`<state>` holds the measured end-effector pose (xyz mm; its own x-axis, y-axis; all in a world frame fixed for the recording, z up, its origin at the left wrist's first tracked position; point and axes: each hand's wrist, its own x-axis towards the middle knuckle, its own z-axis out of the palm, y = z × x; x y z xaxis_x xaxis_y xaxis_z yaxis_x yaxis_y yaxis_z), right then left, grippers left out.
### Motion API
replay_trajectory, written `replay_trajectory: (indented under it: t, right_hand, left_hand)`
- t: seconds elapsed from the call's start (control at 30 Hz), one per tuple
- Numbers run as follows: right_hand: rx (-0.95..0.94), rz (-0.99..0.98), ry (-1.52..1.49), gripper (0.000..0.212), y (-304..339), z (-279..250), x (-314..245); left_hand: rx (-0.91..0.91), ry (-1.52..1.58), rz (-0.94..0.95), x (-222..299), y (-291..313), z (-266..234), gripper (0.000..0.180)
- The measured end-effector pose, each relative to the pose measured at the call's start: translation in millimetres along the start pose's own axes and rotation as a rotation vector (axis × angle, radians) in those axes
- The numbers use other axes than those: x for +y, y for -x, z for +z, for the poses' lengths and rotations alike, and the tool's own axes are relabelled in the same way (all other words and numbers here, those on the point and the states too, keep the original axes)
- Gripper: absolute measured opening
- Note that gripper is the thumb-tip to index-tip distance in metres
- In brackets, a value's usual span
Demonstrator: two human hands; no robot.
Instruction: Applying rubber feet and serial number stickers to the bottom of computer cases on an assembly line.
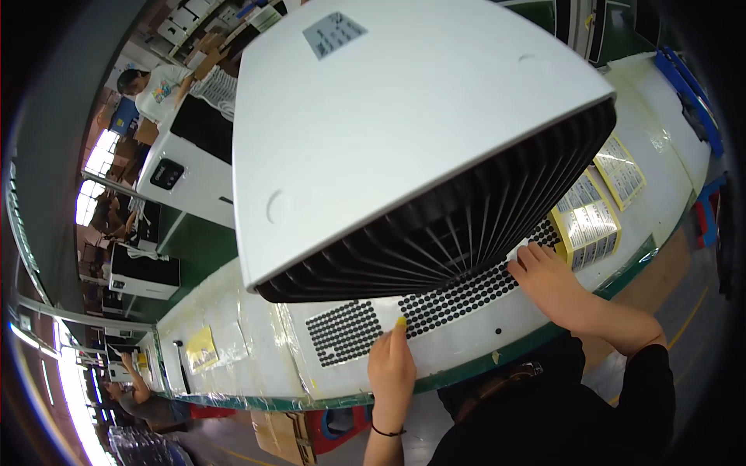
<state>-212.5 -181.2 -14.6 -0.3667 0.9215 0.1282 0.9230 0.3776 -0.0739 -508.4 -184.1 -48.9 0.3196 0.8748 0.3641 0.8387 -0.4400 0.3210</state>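
Note:
A large white box-shaped appliance (404,132) with a black slatted grille (435,241) fills the upper middle of the view. Below the grille lie sheets of small round black dots (346,332) on the table. My left hand (392,365) is at the sheets' near edge, fingers curled together, with yellow (401,321) at its tip; whether it pinches anything is hidden. My right hand (548,283) has bent fingers closed at the far-right dot sheet (486,287), just under the grille; its fingertips are partly hidden, and what they grip cannot be made out.
Yellow-edged label sheets (590,225) lie right of my right hand. A loose black dot (498,331) sits near the table's front edge. Left are a yellow sheet (202,348) and a dark rod-like tool (182,365). Other white appliances (186,159) and people stand farther left.

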Motion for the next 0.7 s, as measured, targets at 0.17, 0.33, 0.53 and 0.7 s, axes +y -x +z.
replay_trajectory:
  t: [0.17, 0.33, 0.53, 0.7]
  right_hand:
    - [-0.095, -0.005, -0.033, 0.031, 0.0, 3.3, 6.1]
    - [-0.058, -0.037, 0.016, 0.032, 4.5, -6.1, 3.3]
    - [0.081, 0.017, -0.214, 0.023, 0.6, -100.3, 11.0]
    - [0.636, -0.082, -0.531, 0.013, -35.8, -181.9, 18.4]
  left_hand:
    - [0.023, 0.035, 0.014, -1.4, -0.1, 9.9, 0.023]
    - [-0.012, 0.095, 0.015, -4.3, -0.9, -1.0, 0.027]
    - [-0.042, 0.234, 0.002, -5.2, -5.6, -2.4, 0.028]
    - [0.189, 0.346, -0.059, -16.6, -5.5, -10.1, 0.029]
